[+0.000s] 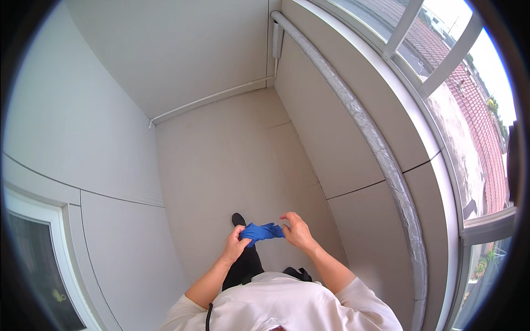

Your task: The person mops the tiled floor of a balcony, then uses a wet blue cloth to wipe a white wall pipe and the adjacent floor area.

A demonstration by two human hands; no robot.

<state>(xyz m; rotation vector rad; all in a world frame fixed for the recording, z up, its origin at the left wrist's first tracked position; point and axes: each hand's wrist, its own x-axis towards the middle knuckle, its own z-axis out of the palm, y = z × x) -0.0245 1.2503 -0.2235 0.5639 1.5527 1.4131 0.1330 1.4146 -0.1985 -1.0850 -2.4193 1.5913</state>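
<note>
A crumpled piece of blue cloth [261, 233] stretches sideways in front of my body, above the floor. Its left end is gripped in my left hand [237, 244], with the thumb lying across the fabric. My right hand [297, 231] is at the cloth's other end, the index finger raised and apart from the thumb. The thumb meets or nearly meets the fabric; whether the hidden fingers pinch it, I cannot tell. Below the cloth are a black trouser leg [244, 267] and a black shoe [238, 219].
Pale panelled walls enclose a beige floor [223, 165]. Along the right wall runs a thick foil-wrapped pipe [364, 120], below a window frame [434, 136]. A thin white pipe [207, 99] follows the far wall's base. At lower left is a white-framed glass pane [58, 231].
</note>
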